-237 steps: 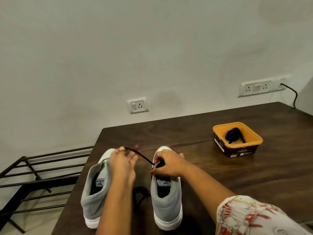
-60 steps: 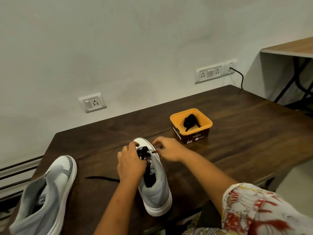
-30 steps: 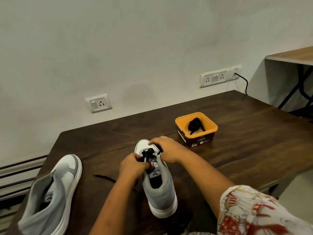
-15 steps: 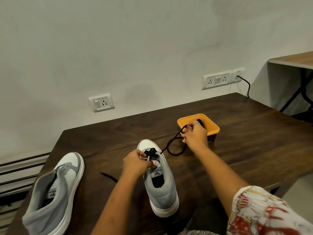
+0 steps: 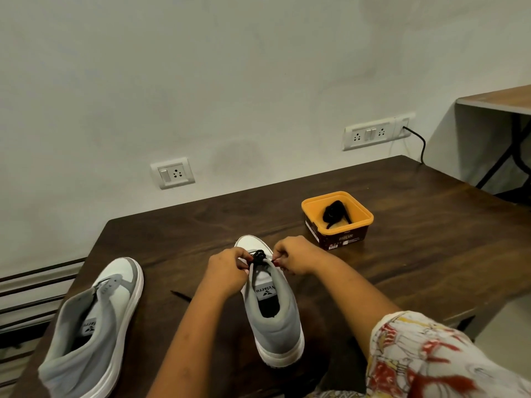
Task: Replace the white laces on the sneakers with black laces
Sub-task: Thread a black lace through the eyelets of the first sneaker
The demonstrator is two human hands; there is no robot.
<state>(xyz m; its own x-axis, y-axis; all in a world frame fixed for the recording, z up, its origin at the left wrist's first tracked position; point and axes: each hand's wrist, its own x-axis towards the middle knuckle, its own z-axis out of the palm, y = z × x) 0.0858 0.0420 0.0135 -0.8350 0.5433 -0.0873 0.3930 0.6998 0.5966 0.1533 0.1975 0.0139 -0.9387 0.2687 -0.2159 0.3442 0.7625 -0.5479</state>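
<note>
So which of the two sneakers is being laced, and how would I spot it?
On the dark wooden table, find the grey-and-white sneaker between the left hand and right hand. Unlike the other sneaker off to the left, it has a black lace bunched at its front eyelets, where both hands pinch it.

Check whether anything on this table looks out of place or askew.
The unlaced sneaker sits skewed at the left edge of the table, apart from the sneaker being laced. A loose black lace end lies between them.
</note>
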